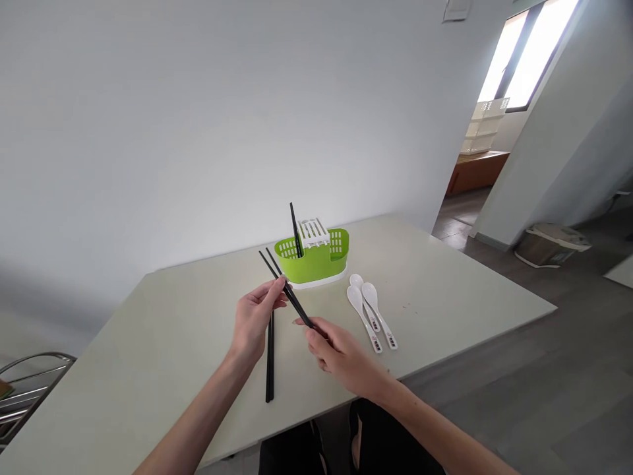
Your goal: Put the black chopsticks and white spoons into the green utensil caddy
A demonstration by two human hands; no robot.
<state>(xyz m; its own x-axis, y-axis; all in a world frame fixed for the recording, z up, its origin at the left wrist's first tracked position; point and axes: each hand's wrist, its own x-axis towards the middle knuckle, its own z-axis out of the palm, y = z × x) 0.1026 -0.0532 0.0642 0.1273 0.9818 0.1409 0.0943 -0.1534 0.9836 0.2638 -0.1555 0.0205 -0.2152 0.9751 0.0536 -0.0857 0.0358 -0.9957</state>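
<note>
My left hand (254,320) and my right hand (341,356) together hold a pair of black chopsticks (284,287) slanted above the table. The right hand grips their near end and the left hand pinches them near the middle. Their tips point up and left, close to a green cutlery holder (316,264). That holder has a white slotted insert and black chopsticks (295,231) standing in its left side. More black chopsticks (270,359) lie flat on the table below my left hand. Three white spoons (370,310) lie to the right of the holder.
The pale table (445,290) stands against a white wall. A metal chair frame (30,389) is at the far left. To the right, dark floor leads to a doorway with a wooden bench (475,171) and a flat box on the floor (551,244).
</note>
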